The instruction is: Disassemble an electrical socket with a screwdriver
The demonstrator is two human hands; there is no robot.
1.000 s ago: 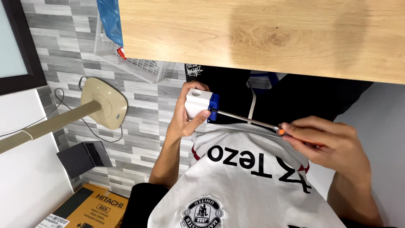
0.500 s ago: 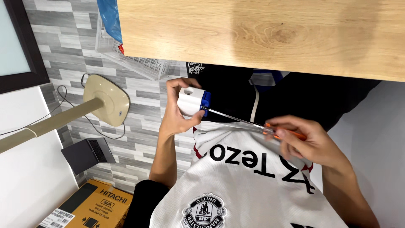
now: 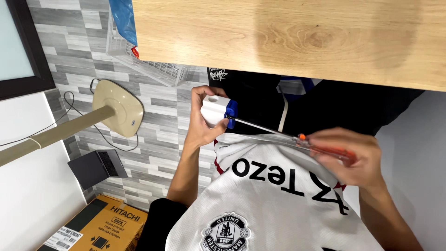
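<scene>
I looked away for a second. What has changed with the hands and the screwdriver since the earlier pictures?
Little: the left hand keeps gripping the white-and-blue block, the right hand keeps the screwdriver tip at its blue end. Both drifted slightly lower in view, likely camera shift. Nothing was let go.

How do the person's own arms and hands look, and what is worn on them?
Both forearms are bare, with no gloves, watch or rings that can be seen on the left hand or the right hand. A dark sleeve covers the left upper arm.
</scene>
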